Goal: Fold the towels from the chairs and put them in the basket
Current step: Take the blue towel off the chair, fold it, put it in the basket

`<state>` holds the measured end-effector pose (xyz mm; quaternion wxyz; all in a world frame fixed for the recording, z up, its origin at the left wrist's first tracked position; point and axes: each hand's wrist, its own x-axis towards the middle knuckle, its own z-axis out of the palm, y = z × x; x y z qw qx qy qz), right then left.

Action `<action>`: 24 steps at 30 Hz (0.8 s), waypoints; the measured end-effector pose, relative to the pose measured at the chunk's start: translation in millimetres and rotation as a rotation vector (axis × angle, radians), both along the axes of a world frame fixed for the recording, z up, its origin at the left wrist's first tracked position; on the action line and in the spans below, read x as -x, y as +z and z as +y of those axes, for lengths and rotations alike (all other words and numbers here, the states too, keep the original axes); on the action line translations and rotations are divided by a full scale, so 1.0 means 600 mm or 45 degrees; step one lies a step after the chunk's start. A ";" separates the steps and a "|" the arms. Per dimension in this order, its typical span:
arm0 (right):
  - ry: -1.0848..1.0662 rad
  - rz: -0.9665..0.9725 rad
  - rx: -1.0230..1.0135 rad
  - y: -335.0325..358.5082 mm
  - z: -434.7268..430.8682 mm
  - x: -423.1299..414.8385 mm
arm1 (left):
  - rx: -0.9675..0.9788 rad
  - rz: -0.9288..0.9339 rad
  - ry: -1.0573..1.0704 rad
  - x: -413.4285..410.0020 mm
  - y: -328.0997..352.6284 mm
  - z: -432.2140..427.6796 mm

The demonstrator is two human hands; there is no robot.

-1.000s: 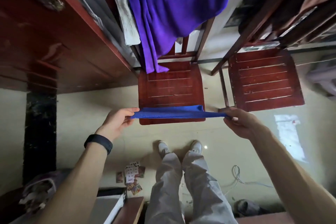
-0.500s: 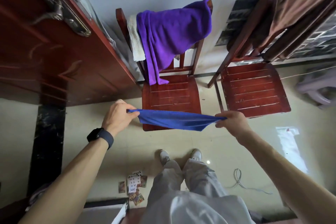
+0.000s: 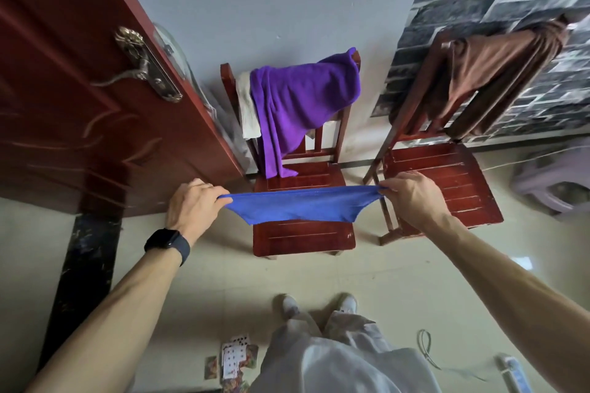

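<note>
The red door (image 3: 73, 99) stands open at the left, close beside the left chair (image 3: 303, 233). Over this chair's back hang a purple towel (image 3: 300, 105) and, partly under it, a white towel (image 3: 247, 112). The right chair (image 3: 443, 182) stands just beside, against the stone-pattern wall, with a brown towel (image 3: 498, 64) over its back. Both seats are bare. The person holds a blue towel (image 3: 300, 204) stretched in the air above the left chair's seat. The left hand (image 3: 191, 207) pinches one end with fingers closed on the cloth; the right hand (image 3: 415, 198) pinches the other end the same way. The top edge is tight between the hands, the lower edge sags toward the seat. Playing cards (image 3: 234, 360) lie on the pale floor near the person's feet.
</note>
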<state>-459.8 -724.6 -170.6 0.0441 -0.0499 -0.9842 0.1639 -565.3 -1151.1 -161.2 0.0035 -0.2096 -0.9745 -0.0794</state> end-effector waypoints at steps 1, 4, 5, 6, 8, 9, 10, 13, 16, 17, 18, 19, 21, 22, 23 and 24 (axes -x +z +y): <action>0.009 0.028 -0.018 0.006 0.001 0.001 | 0.007 0.023 0.005 -0.001 0.005 0.001; 0.039 0.112 -0.039 0.013 0.014 0.007 | 0.058 0.129 -0.055 0.002 0.010 0.000; 0.075 0.126 -0.051 0.013 0.020 0.009 | 0.101 0.154 -0.100 0.005 0.009 -0.001; 0.130 0.140 -0.071 0.011 0.024 0.010 | 0.146 0.174 -0.139 0.008 0.008 -0.004; 0.269 0.111 -0.121 0.007 0.022 0.008 | 0.214 0.212 -0.207 0.011 0.002 -0.010; 0.326 0.078 -0.141 0.006 0.020 0.005 | 0.235 0.227 -0.230 0.009 -0.002 -0.012; 0.361 0.041 -0.157 0.009 0.020 0.006 | 0.249 0.247 -0.241 0.006 -0.007 -0.013; 0.402 0.005 -0.214 0.027 0.012 -0.001 | 0.280 0.276 -0.230 -0.027 -0.010 -0.022; 0.386 -0.030 -0.210 0.035 0.009 -0.003 | 0.257 0.242 -0.259 -0.045 -0.023 -0.018; 0.394 -0.044 -0.199 0.033 0.005 -0.006 | 0.233 0.210 -0.238 -0.046 -0.025 -0.018; 0.389 -0.031 -0.183 0.030 0.004 -0.009 | 0.202 0.173 -0.208 -0.046 -0.027 -0.019; 0.367 -0.011 -0.165 0.027 0.006 -0.010 | 0.179 0.135 -0.178 -0.046 -0.028 -0.019; 0.319 -0.018 -0.151 0.019 0.018 -0.015 | 0.151 0.087 -0.152 -0.048 -0.026 -0.014; 0.301 -0.048 -0.158 0.013 0.022 -0.018 | 0.141 0.093 -0.156 -0.049 -0.027 -0.011; 0.292 -0.081 -0.163 0.007 0.024 -0.022 | 0.136 0.101 -0.157 -0.051 -0.030 -0.008; 0.285 -0.110 -0.164 -0.001 0.024 -0.024 | 0.142 0.107 -0.154 -0.052 -0.035 -0.007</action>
